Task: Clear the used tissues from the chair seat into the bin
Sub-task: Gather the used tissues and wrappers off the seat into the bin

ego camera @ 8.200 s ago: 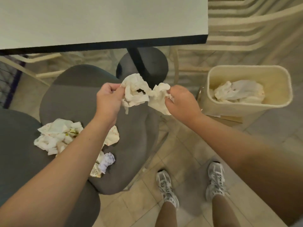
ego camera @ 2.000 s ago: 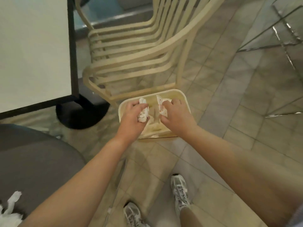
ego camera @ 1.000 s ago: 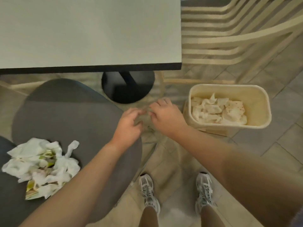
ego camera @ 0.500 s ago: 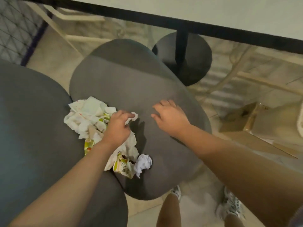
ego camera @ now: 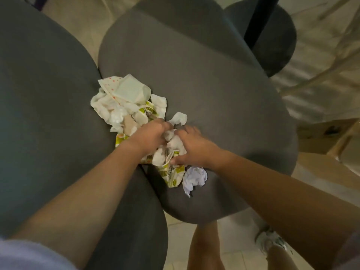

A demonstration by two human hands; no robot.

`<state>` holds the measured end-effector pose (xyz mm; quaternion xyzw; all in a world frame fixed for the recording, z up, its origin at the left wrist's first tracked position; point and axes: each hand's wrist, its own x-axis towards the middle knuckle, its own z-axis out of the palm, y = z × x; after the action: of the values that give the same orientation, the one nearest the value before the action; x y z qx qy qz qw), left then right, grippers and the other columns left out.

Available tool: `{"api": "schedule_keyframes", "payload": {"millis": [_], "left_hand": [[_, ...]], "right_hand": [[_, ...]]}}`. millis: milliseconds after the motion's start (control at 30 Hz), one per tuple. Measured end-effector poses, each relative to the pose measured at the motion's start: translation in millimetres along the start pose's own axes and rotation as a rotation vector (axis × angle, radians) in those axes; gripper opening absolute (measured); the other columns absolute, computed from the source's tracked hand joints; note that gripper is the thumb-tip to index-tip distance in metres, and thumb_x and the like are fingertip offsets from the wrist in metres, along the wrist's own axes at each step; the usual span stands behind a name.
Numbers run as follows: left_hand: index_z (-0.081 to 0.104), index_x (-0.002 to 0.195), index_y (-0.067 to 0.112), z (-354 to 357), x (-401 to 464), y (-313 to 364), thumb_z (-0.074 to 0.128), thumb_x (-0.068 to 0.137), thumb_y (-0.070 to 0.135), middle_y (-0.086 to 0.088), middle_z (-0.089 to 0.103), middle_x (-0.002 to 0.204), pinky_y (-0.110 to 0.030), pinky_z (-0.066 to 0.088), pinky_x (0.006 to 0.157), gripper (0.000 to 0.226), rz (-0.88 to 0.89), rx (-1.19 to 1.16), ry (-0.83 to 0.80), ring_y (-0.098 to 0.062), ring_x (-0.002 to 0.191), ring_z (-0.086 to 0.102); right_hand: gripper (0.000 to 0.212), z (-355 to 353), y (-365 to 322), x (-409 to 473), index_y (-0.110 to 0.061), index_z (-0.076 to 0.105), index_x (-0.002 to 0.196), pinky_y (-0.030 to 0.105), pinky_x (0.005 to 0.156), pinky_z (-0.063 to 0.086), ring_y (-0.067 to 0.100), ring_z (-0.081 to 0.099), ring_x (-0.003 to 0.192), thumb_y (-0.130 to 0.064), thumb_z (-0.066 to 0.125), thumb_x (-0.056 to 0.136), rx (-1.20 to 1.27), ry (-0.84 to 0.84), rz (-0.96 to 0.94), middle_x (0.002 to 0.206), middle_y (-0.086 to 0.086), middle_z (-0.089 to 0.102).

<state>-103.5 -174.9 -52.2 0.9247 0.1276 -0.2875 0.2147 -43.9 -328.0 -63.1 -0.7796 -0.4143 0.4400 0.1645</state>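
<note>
A heap of crumpled white tissues (ego camera: pixel 120 102), mixed with green-and-yellow printed wrappers, lies on the grey chair seat (ego camera: pixel 204 78) where it meets the backrest. My left hand (ego camera: pixel 150 136) and my right hand (ego camera: pixel 191 149) press together on the near part of the heap, fingers curled around a wad of tissues (ego camera: pixel 173 143) between them. One loose white ball of tissue (ego camera: pixel 194 178) lies just below my right wrist. The bin is out of view.
The grey chair backrest (ego camera: pixel 42 114) fills the left side. A black table post and round base (ego camera: pixel 272 32) stand behind the seat. A brown cardboard piece (ego camera: pixel 321 137) lies on the tiled floor at right. My legs and a shoe (ego camera: pixel 272 242) show below.
Both hands, empty after dropping tissues in the bin, have come back to the seat and closed together on the near part of the heap. The view has tilted down over the chair.
</note>
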Motion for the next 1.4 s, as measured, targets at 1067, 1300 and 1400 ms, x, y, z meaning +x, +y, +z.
{"api": "schedule_keyframes", "payload": {"millis": [1067, 1300, 1400], "left_hand": [[0.055, 0.103, 0.022, -17, 11, 48, 0.07, 0.074, 0.027, -0.003, 0.065, 0.097, -0.03, 0.052, 0.085, 0.033, -0.227, -1.335, 0.029, -0.016, 0.09, 0.064], [0.057, 0.105, 0.013, -16, 16, 47, 0.049, 0.094, 0.006, -0.002, 0.066, 0.081, -0.023, 0.053, 0.062, 0.015, -0.264, -1.454, 0.219, -0.01, 0.069, 0.065], [0.057, 0.081, 0.014, -27, 16, 36, 0.042, 0.092, 0.011, -0.004, 0.063, 0.075, -0.03, 0.049, 0.067, 0.019, -0.388, -1.787, 0.293, -0.017, 0.066, 0.062]], "right_hand": [[0.018, -25, 0, 9, 0.0, 0.058, 0.101, 0.007, 0.064, 0.045, 0.025, 0.063, 0.086, -0.009, 0.056, 0.086, 0.582, 0.52, 0.17, 0.096, 0.014, 0.066], [0.036, -33, 0, 6, -0.007, 0.06, 0.11, 0.008, 0.078, 0.036, 0.014, 0.047, 0.095, -0.006, 0.059, 0.075, 0.651, 0.564, 0.013, 0.101, 0.001, 0.045], [0.048, -35, 5, 5, -0.008, 0.053, 0.122, 0.024, 0.087, 0.04, 0.007, 0.044, 0.09, 0.004, 0.056, 0.075, 0.693, 0.568, 0.113, 0.108, -0.001, 0.039]]}}
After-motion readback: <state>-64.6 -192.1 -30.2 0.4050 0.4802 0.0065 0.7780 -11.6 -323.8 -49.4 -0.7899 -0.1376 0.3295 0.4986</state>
